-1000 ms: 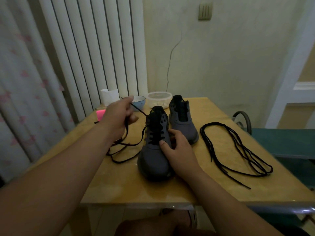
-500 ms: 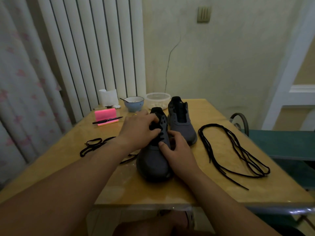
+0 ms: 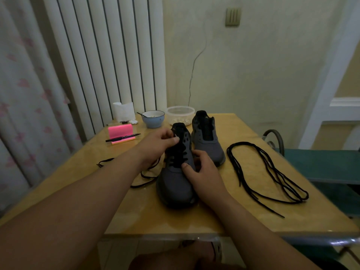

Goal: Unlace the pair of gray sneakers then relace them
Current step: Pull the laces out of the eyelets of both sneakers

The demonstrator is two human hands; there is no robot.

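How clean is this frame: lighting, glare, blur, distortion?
Head view: dim, greenish light; mildly soft, no motion smear; the black lace under the left hand melts into the near sneaker and its dark tongue; glare streaks on the glossy table at its near edge; wide-angle lean in the door frame.

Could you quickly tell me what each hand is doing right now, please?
Left hand: pinching the black lace near the top of the near gray sneaker.
Right hand: gripping that sneaker's side, thumb on top.

Dim greenish indoor light, faint glare on the table (image 3: 155, 221), wide-angle bowing and softness at the edges.
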